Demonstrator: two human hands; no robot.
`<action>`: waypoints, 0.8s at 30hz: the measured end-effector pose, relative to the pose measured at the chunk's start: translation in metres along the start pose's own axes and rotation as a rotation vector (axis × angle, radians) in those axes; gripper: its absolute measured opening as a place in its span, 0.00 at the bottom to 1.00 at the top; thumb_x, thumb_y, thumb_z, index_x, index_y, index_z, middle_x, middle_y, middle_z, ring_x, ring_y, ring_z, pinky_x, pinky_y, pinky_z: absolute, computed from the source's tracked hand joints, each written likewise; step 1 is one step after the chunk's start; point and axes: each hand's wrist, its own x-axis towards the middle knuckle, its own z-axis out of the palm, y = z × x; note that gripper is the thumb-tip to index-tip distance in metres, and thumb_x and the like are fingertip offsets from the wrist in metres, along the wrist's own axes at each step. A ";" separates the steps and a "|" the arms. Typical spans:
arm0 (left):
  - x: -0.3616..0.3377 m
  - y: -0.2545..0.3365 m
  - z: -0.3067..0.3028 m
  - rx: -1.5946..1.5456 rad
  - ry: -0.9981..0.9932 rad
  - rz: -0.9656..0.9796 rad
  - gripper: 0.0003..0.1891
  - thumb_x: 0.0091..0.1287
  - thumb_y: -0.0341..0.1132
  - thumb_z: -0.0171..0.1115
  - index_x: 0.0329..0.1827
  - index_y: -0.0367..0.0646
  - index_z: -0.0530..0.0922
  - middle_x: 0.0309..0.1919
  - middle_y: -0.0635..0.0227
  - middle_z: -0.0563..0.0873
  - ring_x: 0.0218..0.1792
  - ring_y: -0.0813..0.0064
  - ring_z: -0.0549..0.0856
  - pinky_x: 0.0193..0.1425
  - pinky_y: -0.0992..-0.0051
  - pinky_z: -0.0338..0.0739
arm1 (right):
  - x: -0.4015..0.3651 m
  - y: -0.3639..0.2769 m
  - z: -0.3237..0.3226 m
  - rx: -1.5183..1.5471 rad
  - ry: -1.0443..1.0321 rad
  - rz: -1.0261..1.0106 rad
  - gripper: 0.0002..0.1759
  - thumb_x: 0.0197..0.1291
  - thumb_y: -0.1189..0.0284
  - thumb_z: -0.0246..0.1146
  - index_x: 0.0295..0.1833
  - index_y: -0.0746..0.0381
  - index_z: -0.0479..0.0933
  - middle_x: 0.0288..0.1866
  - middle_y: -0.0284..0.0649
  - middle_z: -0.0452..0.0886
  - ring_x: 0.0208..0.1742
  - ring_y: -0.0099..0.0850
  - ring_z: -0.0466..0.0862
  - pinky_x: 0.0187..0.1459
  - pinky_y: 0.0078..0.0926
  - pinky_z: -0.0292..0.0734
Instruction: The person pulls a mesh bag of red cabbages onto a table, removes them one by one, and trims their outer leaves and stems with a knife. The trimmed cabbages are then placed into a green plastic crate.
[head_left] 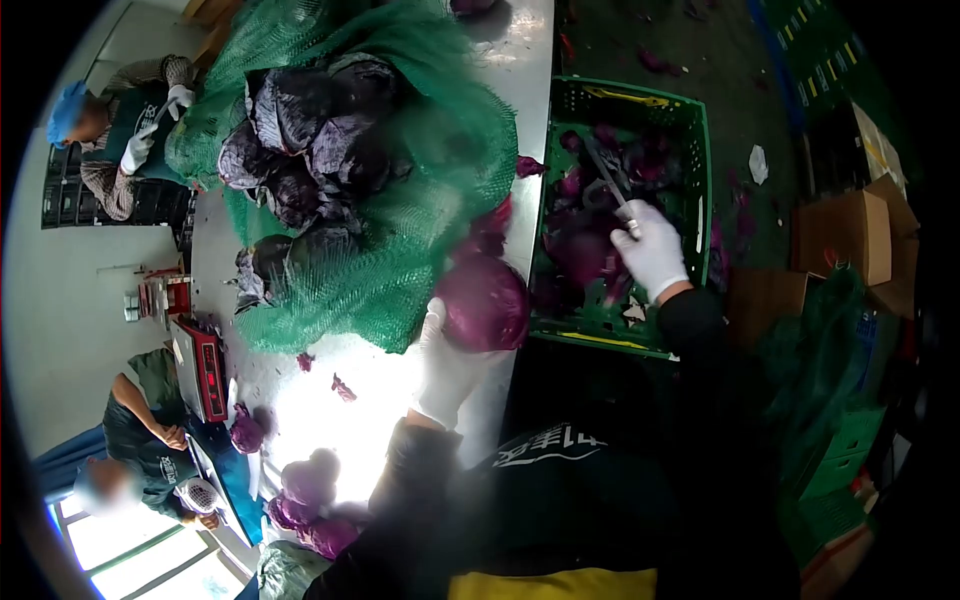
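My left hand [447, 372], in a white glove, grips a red cabbage [484, 305] at the table's edge. The cabbage is round, with smooth purple outer leaves. In my right hand [650, 250], also gloved in white, is a knife [606, 172] with its blade pointing away from me. That hand is above a green plastic crate [703, 150] holding loose purple cabbage leaves. Beside the held cabbage, a green mesh bag [440, 200] lies spread on the table, with several dark-leaved red cabbages [290, 110] in its opening.
Peeled red cabbages [310, 480] rest on the metal table [340, 420] near my left arm. A red scale [200, 370] stands beyond. Two people work across the table, one with a gloved hand [138, 150]. Cardboard boxes [840, 240] and leaf scraps lie on the floor past the crate.
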 end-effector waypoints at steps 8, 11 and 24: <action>0.002 -0.010 -0.004 0.049 0.121 -0.103 0.40 0.73 0.62 0.55 0.80 0.50 0.55 0.75 0.56 0.65 0.75 0.50 0.66 0.72 0.39 0.67 | -0.071 -0.084 0.031 0.619 -0.281 -0.218 0.39 0.55 0.60 0.78 0.70 0.60 0.72 0.62 0.40 0.73 0.57 0.33 0.78 0.56 0.29 0.79; 0.005 0.003 -0.037 0.163 0.222 -0.047 0.36 0.77 0.55 0.52 0.80 0.47 0.54 0.74 0.55 0.66 0.73 0.53 0.69 0.72 0.45 0.70 | -0.069 -0.089 0.036 0.604 -0.383 -0.035 0.44 0.55 0.64 0.79 0.75 0.58 0.67 0.64 0.40 0.72 0.61 0.30 0.78 0.61 0.26 0.77; 0.005 -0.021 0.014 2.325 -0.078 1.137 0.53 0.48 0.29 0.81 0.78 0.43 0.57 0.74 0.48 0.61 0.72 0.51 0.68 0.75 0.57 0.66 | 0.000 -0.008 0.031 0.168 0.074 0.001 0.11 0.58 0.68 0.66 0.36 0.65 0.80 0.27 0.51 0.82 0.31 0.52 0.84 0.36 0.44 0.80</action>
